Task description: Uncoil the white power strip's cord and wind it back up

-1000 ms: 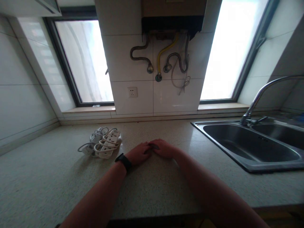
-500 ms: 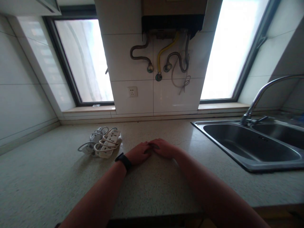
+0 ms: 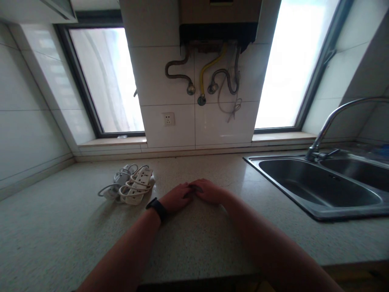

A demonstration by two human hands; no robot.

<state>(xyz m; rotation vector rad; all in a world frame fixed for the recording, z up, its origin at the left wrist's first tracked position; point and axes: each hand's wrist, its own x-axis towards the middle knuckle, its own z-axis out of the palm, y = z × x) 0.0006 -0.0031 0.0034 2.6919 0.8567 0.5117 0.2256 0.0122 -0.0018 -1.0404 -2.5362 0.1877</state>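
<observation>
My left hand [image 3: 177,197], with a dark watch [image 3: 157,207] on its wrist, lies palm down on the speckled countertop [image 3: 197,239]. Its fingers reach toward my right hand [image 3: 208,191], which also rests flat there. The fingertips of both hands meet and overlap, so some are hidden. Neither hand holds anything. To the left of my left hand, apart from it, lies a white power strip [image 3: 140,182] with its cord wound round it. A second bundle of grey-white cord and strip [image 3: 117,184] sits against its left side.
A steel double-bowl sink [image 3: 319,182] with a curved faucet [image 3: 326,125] is set into the counter at right. On the tiled wall are a socket [image 3: 168,119], hoses [image 3: 203,77] and a water heater [image 3: 219,20]. Windows flank them.
The view has tilted up very slightly. Both hands stay where they were on the countertop, and the power strips have not moved.
</observation>
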